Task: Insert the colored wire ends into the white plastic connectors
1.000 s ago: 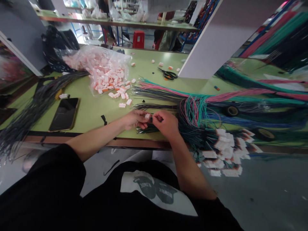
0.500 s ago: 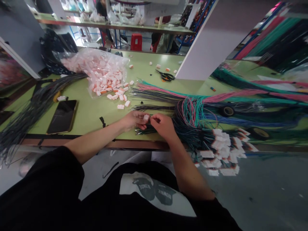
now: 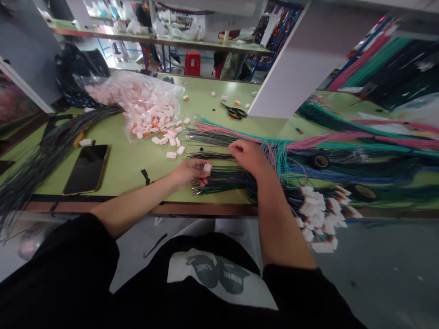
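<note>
My left hand (image 3: 192,172) pinches a small white plastic connector (image 3: 207,168) between thumb and fingers, above the near part of the green table. To its right and a little farther away, my right hand (image 3: 247,154) hovers over the wire bundles with its fingers curled together; what they hold, if anything, is hidden. Under and beside the hands lie dark wires (image 3: 226,174) with bare metal ends toward the left. Pink and teal wires (image 3: 236,133) run behind the right hand. Finished-looking white connectors on wires (image 3: 313,205) hang in a cluster over the table's front edge.
A clear bag of connectors (image 3: 137,100) spills loose pieces at the left. A phone (image 3: 86,169) and grey wires (image 3: 65,132) lie farther left. Scissors (image 3: 235,111) rest near a white post (image 3: 291,64). Black tape rolls (image 3: 319,161) sit among the wires at right.
My right hand has drawn away from the connector, moving right and farther from my body over the wires. The left hand still holds the connector in nearly the same place.
</note>
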`<state>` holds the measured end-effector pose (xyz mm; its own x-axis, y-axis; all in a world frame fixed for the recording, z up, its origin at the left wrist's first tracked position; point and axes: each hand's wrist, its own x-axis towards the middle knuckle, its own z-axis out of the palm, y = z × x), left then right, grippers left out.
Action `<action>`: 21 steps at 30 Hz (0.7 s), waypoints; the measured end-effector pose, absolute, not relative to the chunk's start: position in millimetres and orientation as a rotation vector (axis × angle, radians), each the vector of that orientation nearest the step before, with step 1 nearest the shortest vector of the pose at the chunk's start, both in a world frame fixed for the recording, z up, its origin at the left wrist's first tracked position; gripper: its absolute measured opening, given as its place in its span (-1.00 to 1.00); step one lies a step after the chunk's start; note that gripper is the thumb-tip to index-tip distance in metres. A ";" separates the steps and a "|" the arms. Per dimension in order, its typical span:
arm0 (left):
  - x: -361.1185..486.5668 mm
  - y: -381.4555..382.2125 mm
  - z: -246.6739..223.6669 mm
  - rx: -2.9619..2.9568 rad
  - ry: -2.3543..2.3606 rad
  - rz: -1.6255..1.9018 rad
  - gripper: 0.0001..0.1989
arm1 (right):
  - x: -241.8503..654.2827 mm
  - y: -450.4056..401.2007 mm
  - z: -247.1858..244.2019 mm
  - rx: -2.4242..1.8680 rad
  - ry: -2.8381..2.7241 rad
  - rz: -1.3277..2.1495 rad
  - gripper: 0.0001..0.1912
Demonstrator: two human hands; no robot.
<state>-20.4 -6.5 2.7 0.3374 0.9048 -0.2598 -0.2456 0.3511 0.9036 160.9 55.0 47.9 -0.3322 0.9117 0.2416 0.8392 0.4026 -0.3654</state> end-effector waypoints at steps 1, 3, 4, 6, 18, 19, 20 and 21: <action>-20.8 -6.0 2.5 0.881 0.897 0.910 -0.66 | 159.9 71.2 48.8 -1.622 -2.200 0.102 -0.75; -20.9 -5.5 1.8 0.875 0.877 0.927 -0.66 | 155.4 102.4 44.9 -1.818 -2.185 -0.048 -0.72; -20.7 -5.4 1.5 0.876 0.870 0.934 -0.66 | 152.5 115.7 40.7 -1.868 -2.227 -0.075 -0.72; -19.9 -5.5 1.3 0.885 0.863 0.944 -0.66 | 146.9 134.9 30.2 -1.912 -2.341 -0.115 -0.71; -18.4 -10.9 -4.4 1.522 1.023 0.994 -0.69 | 153.2 149.1 22.8 -1.959 -2.012 -0.070 -0.64; -18.1 -11.1 -5.7 1.653 1.056 1.028 -0.70 | 155.5 148.9 24.7 -1.953 -1.936 -0.036 -0.65; -17.8 -11.3 -6.9 1.785 1.088 1.064 -0.70 | 157.6 148.0 26.5 -1.933 -1.903 0.005 -0.67; -17.6 -11.5 -7.9 1.910 1.112 1.092 -0.69 | 159.5 146.5 28.0 -1.897 -1.909 0.050 -0.69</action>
